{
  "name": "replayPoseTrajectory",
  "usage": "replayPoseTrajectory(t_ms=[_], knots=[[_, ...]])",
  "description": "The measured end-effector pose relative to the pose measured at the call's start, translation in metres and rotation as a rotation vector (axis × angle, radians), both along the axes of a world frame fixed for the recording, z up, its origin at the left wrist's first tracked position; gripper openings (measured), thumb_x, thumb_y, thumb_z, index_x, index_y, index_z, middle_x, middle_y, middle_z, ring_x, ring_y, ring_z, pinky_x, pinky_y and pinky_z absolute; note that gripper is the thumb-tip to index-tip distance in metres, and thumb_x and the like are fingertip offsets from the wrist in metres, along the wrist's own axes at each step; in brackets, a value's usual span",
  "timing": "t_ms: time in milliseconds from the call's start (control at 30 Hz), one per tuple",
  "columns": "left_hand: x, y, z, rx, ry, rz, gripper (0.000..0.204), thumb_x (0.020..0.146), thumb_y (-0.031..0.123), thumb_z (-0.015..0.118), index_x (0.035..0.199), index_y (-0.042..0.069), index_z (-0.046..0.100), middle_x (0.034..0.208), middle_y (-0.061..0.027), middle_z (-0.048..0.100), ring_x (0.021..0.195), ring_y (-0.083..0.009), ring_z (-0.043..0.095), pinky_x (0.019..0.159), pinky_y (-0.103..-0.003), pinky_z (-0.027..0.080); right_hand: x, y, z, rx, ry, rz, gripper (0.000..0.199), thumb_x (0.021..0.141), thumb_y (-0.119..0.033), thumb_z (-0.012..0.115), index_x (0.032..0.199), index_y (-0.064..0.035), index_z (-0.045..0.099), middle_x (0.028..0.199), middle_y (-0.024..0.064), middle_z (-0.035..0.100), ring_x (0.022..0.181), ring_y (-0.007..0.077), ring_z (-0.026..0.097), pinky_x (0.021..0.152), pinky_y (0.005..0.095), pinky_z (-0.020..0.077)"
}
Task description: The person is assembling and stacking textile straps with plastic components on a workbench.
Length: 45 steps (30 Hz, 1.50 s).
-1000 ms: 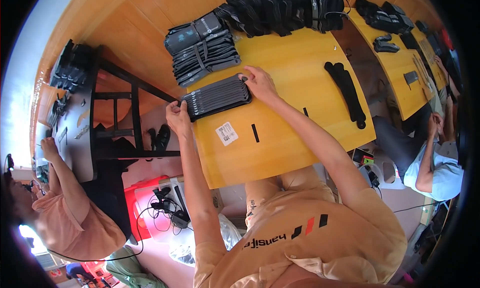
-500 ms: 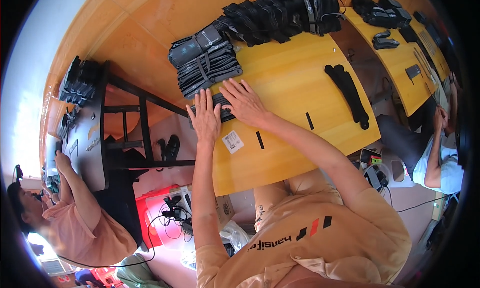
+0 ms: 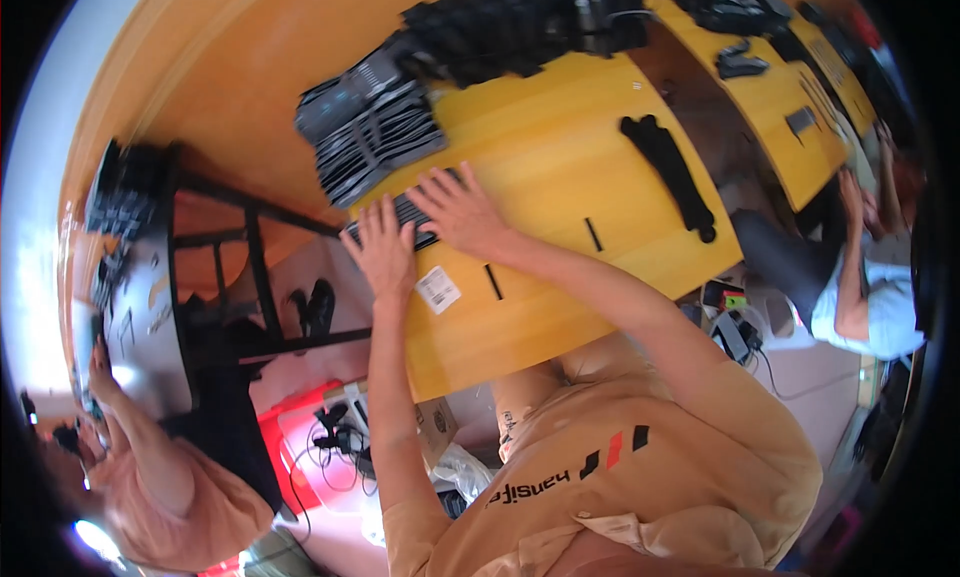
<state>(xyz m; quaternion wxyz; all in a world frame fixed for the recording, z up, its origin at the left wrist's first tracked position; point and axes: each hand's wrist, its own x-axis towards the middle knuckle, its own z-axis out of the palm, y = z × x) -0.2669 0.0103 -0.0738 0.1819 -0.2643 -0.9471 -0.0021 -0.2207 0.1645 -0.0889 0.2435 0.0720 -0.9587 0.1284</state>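
My left hand (image 3: pixel 383 255) lies flat with its fingers stretched out on a dark, flat folded item (image 3: pixel 412 215) at the left edge of the yellow table. Beside it my right hand (image 3: pixel 460 213) rests palm down on the same dark item, fingers straight and slightly apart. Both hands are open, and they cover much of what lies beneath. Just beyond them stands a stack of flat black packages (image 3: pixel 395 142) with a band across it. Near my left hand a white printed label (image 3: pixel 438 290) lies on the table.
Two short black strips (image 3: pixel 493 282) and a long black strap-like piece (image 3: pixel 672 177) lie on the yellow table (image 3: pixel 540 322). A row of black bundles (image 3: pixel 520 32) lines its far edge. People sit at a dark table (image 3: pixel 150 327) on the left and another yellow table (image 3: pixel 790 167) on the right.
The whole view has shifted, so the table and stacks appear farther left. My hands stay flat on the dark item, with little visible movement against the table.
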Motion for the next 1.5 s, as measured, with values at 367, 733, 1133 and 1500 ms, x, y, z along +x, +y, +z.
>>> replayPoseTrajectory(t_ms=[367,733,1133,1500], knots=[[0.008,-0.002,0.025,0.036,0.018,-0.033,0.058,0.091,0.034,0.044,0.142,0.015,0.022,0.144,-0.0106,0.025,0.133,-0.0280,0.024,0.103,-0.060,0.011,0.120,0.104,0.052,-0.223,0.187,-0.231,0.043,0.074,-0.020,0.066,0.113,-0.0058,0.052,0.121,0.0145,0.043,0.117,0.0303,0.039,0.095,0.0514,0.0289],[0.150,0.070,0.053,0.990,-0.720,-0.188,0.035,0.088,0.008,0.051,0.121,-0.001,0.046,0.096,-0.0088,0.059,0.088,-0.0168,0.055,0.080,-0.030,0.044,0.228,0.235,0.008,-0.364,-0.224,-0.798,0.054,0.071,-0.030,0.069,0.114,-0.0033,0.051,0.093,0.0157,0.054,0.091,0.0329,0.054,0.076,0.0394,0.0446],[0.239,0.123,0.058,1.544,-1.607,-0.215,0.044,0.088,0.030,0.055,0.123,0.004,0.047,0.109,-0.0061,0.055,0.101,-0.0142,0.053,0.084,-0.031,0.043,0.261,0.109,0.068,-1.928,-0.451,0.071,0.040,0.081,-0.030,0.064,0.108,-0.0019,0.055,0.092,0.0006,0.059,0.080,0.0091,0.056,0.069,0.0232,0.0457],[0.238,0.099,0.050,1.575,-1.419,-0.181,0.023,0.088,0.019,0.058,0.107,0.009,0.052,0.092,0.0009,0.059,0.084,-0.0073,0.055,0.074,-0.025,0.044,0.257,0.085,0.074,-1.666,-0.521,0.188,0.040,0.078,-0.015,0.064,0.113,-0.0004,0.053,0.098,0.0026,0.057,0.090,0.0094,0.051,0.081,0.0242,0.0392]])
